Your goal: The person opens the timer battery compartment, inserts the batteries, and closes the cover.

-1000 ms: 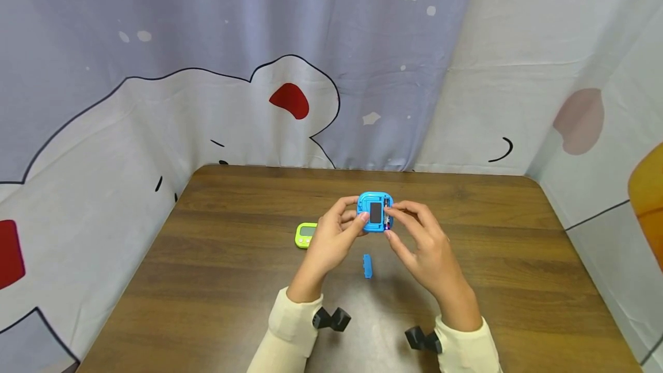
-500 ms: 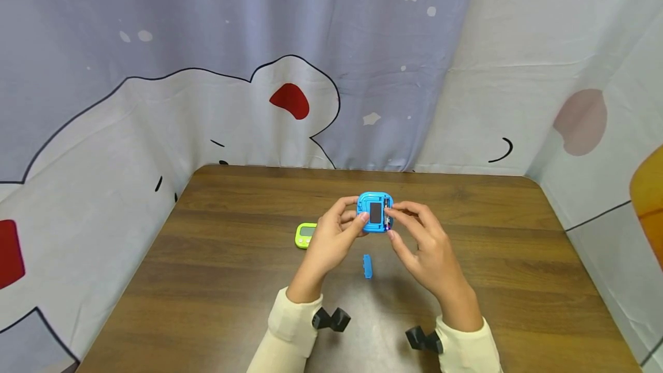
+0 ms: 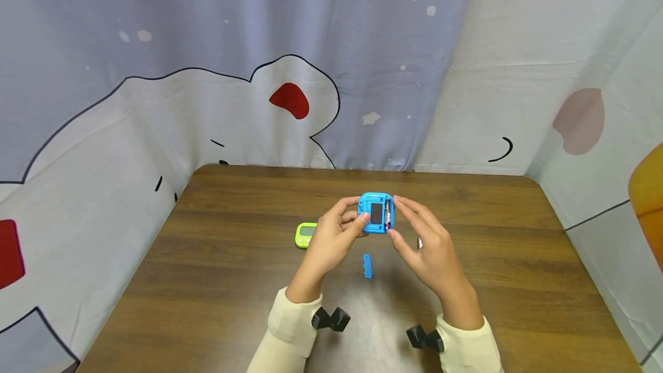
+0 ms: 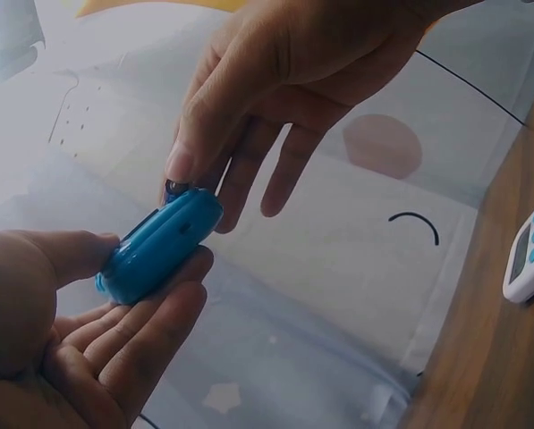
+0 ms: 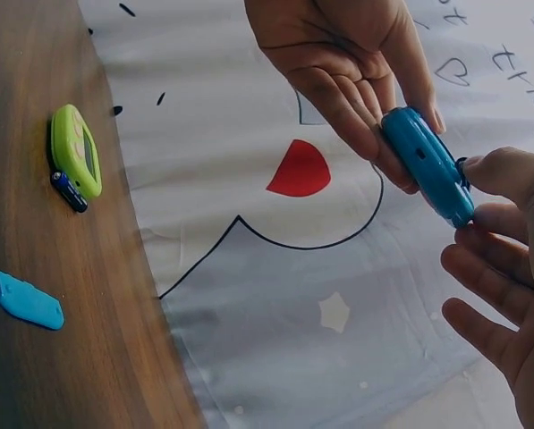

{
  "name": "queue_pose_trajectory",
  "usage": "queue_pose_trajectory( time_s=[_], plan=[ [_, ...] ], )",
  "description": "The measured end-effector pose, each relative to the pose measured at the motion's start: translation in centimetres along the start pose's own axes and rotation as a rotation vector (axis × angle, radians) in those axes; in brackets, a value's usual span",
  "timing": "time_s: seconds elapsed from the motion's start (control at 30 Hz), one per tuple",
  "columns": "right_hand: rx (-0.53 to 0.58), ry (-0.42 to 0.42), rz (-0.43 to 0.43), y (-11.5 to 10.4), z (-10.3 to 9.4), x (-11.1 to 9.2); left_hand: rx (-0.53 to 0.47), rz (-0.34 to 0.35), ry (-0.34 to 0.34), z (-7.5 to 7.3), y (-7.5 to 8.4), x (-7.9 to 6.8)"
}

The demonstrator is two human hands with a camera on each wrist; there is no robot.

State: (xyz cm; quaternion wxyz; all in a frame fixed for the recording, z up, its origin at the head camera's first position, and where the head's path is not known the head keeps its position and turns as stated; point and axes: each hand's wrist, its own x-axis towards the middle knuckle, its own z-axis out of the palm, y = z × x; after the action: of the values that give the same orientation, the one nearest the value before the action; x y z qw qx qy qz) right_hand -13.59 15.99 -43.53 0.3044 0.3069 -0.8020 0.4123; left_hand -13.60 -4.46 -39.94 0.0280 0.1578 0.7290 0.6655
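Note:
My left hand [image 3: 334, 235] holds a blue digital timer [image 3: 365, 203] above the table, its thumb on the timer's back and fingers behind. The timer's battery compartment is uncovered, and a small battery [image 3: 388, 216] shows in it along the right side. With thumb and forefinger, my right hand [image 3: 432, 252] grips that side. In the left wrist view, its thumb touches the battery's end [image 4: 173, 189], which stands a little proud of the case. A blue battery cover [image 3: 367, 266] lies on the table below the hands.
On the wooden table [image 3: 217, 269] lies a green timer [image 3: 304, 235], partly behind the left hand. A loose battery [image 5: 69, 191] rests against it in the right wrist view. The left wrist view shows a white timer [image 4: 528, 253]. Printed curtains [image 3: 383, 33] surround the table.
My right forefinger has moved off the battery up to the timer's upper right edge. The right fingers have spread, and a bit of white shows behind them. The left hand has stayed almost still.

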Motion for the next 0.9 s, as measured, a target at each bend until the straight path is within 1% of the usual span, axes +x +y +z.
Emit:
queue_pose_trajectory(
  time_s=[0.07, 0.27, 0.3, 0.43, 0.6, 0.83, 0.87, 0.9],
  plan=[
    [0.006, -0.005, 0.006, 0.0, 0.0, 0.0, -0.003, 0.000, -0.002, 0.0, -0.3, 0.1],
    [0.018, -0.020, 0.007, 0.3, -0.1, -0.1, -0.012, -0.001, -0.004, -0.1, -2.7, 0.7],
    [0.018, -0.021, 0.007, 0.3, -0.1, -0.1, -0.013, 0.000, -0.004, -0.1, -2.9, 0.7],
    [0.021, -0.027, 0.013, 0.5, -0.2, -0.3, -0.020, 0.013, -0.008, -0.2, -3.2, 0.7],
    [0.023, -0.029, 0.023, 0.6, -0.2, -0.3, -0.022, 0.028, -0.013, -0.2, -3.2, 0.7],
    [0.018, -0.031, 0.023, 0.5, -0.2, -0.4, -0.024, 0.016, -0.017, -0.2, -3.2, 0.7],
    [0.016, -0.031, 0.024, 0.5, -0.2, -0.4, -0.024, 0.011, -0.018, -0.2, -2.7, 0.6],
    [0.014, -0.030, 0.024, 0.5, -0.2, -0.4, -0.025, 0.009, -0.017, -0.2, -2.7, 0.6]
  ],
)
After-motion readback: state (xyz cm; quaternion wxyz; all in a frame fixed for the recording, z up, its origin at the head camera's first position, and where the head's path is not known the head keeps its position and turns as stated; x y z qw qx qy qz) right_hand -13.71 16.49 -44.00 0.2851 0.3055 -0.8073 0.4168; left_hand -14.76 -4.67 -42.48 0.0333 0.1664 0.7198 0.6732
